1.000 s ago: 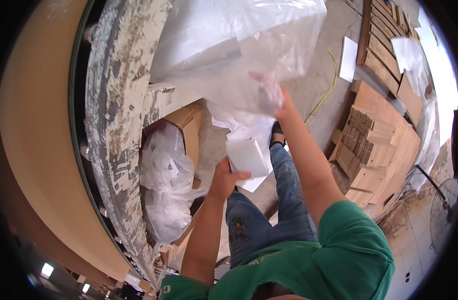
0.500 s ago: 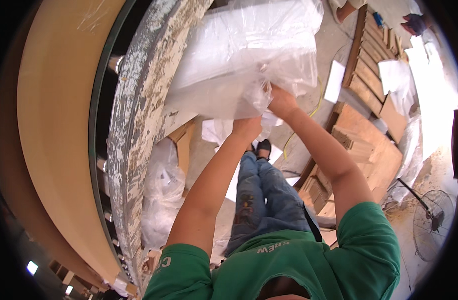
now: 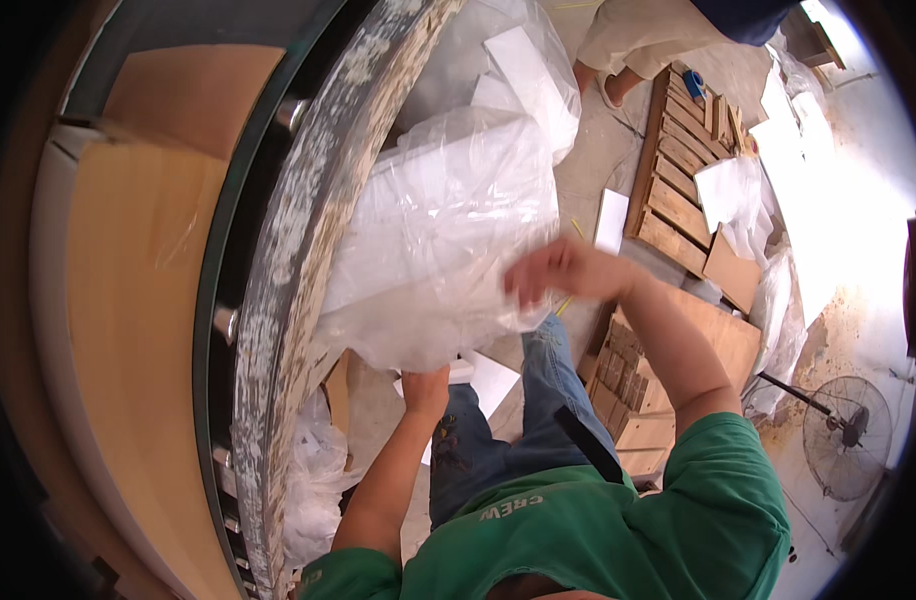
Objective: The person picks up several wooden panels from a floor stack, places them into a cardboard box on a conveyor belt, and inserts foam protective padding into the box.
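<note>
A large clear plastic bag (image 3: 448,255) full of white foam sheets (image 3: 478,165) sits on my left, against the peeling painted edge of a workbench (image 3: 288,260). At the bag's lower edge, my left hand (image 3: 426,393) is closed on the plastic, its fingertips partly hidden. My right hand (image 3: 563,270) hovers over the bag's right side, fingers bent and smeared by motion. Whether it pinches any of the plastic does not show.
Beyond the bench edge runs a rack with a tan board (image 3: 148,300). Wooden pallets (image 3: 668,170) and stacked wood pieces (image 3: 628,400) lie to the right, near a black fan (image 3: 848,425). Another person (image 3: 648,40) stands at the far side. More plastic wrapping (image 3: 313,480) hangs beneath the bench.
My hands were together at the bag's gathered plastic; now they are apart, the left lower and nearer me, the right raised and blurred. The bag's contents sit nearer to me, and the other person is more visible.
</note>
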Demonstrator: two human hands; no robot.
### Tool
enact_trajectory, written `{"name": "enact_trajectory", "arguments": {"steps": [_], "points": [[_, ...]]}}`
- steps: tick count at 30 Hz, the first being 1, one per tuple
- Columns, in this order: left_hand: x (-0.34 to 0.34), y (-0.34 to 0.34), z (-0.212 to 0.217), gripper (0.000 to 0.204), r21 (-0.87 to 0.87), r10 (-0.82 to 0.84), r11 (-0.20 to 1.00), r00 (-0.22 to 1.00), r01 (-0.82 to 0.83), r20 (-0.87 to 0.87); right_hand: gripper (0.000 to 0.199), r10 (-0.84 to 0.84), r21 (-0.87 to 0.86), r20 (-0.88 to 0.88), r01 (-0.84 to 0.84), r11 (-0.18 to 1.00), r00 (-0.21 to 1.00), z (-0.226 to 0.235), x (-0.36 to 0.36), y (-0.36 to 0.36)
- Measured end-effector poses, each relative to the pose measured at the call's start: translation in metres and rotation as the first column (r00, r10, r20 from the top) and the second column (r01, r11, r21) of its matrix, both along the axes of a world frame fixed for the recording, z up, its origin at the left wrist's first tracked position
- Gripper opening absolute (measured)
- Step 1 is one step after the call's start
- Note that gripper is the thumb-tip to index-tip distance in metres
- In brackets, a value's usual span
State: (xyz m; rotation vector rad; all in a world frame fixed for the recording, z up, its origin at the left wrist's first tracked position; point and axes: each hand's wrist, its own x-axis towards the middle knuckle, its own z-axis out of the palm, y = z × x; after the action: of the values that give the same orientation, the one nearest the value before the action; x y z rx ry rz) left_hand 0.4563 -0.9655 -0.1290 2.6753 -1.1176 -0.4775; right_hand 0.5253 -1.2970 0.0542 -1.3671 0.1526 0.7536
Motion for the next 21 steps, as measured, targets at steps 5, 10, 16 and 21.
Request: {"name": "enact_trajectory", "arguments": {"steps": [5,10,16,21], "points": [[-0.004,-0.025,0.000,0.029,0.122,0.233,0.970,0.946,-0.211,-0.224,0.044,-0.361,-0.633,0.619,0.715,0.297,0.698,-0.160,0.134,-0.151],[-0.072,-0.034,0.075,0.029,0.164,0.342,0.934,0.927,-0.318,-0.150,0.106,-0.210,-0.966,0.208,0.234,0.108,0.955,-0.226,0.197,-0.228],[-0.117,-0.081,0.166,0.043,0.318,0.620,0.773,0.760,-0.549,-0.194,0.031,0.293,-0.925,0.002,-0.109,0.363,0.956,-0.331,0.138,-0.290],[-0.143,-0.111,0.165,0.045,0.312,0.795,0.602,0.586,-0.735,-0.154,0.015,0.326,-0.946,0.140,0.028,0.324,0.935,-0.249,0.122,-0.261]]}}
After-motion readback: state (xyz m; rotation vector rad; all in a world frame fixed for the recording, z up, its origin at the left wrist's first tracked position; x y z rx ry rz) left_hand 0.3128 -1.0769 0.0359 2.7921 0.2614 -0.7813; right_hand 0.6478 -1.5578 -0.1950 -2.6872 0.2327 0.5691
